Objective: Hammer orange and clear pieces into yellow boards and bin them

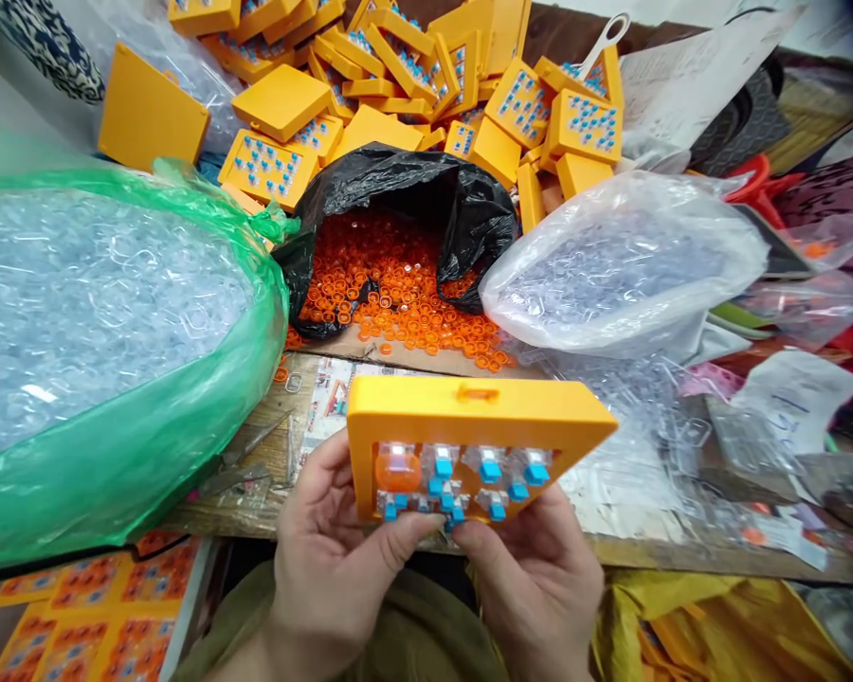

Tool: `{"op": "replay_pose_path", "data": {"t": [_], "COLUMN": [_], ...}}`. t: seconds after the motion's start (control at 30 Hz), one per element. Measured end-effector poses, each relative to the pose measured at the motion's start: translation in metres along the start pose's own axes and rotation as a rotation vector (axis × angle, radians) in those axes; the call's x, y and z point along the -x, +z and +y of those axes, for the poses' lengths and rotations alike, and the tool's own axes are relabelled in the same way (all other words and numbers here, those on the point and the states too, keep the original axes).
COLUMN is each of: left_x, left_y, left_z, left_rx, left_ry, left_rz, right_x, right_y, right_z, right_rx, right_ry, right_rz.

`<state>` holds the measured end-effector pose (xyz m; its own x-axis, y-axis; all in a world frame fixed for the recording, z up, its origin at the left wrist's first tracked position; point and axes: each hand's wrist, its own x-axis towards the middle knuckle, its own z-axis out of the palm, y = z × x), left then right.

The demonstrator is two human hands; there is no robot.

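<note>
A yellow-orange plastic case (462, 414) is tilted up above the near edge of the bench. Blue pegs and clear parts show on its face, and one round orange piece (398, 468) sits at its upper left. My left hand (355, 559) grips the case from the left, thumb on its lower front edge. On the right side my right hand (533, 573) holds the same case, its thumb near the left thumb. The fingers behind the case are mostly hidden.
Behind the case, a black bag (390, 170) spills small orange rings (398, 303). A green bag (206, 455) and a white bag (611, 322), both with clear parts, flank it. Yellow cases (284, 99) are piled at the back. Filled cases (78, 606) lie lower left; a yellow bag (739, 606) lower right.
</note>
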<state>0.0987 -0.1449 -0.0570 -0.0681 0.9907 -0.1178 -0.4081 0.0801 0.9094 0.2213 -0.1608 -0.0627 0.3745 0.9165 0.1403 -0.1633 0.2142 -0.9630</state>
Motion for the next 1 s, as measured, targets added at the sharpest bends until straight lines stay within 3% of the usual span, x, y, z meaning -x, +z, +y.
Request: {"op": "replay_pose_path", "data": {"t": [0.43,0.7,1.0], "left_x": [0.0,-0.005,-0.007], "left_y": [-0.003,0.011,0.006], "left_z": [-0.008,-0.013,-0.019], "left_rx": [-0.106,-0.018,-0.024], "left_ry": [0.008,-0.014,-0.075], "left_rz": [0.041,0.099,0.039], "right_x": [0.004,-0.001,-0.001], "right_y": [0.003,0.01,0.003], "right_z": [0.013,0.02,0.027], "right_rx": [0.148,0.082,0.038], "right_ry": [0.014,0.1,0.177], "right_rz": [0.059,0.121,0.097]}}
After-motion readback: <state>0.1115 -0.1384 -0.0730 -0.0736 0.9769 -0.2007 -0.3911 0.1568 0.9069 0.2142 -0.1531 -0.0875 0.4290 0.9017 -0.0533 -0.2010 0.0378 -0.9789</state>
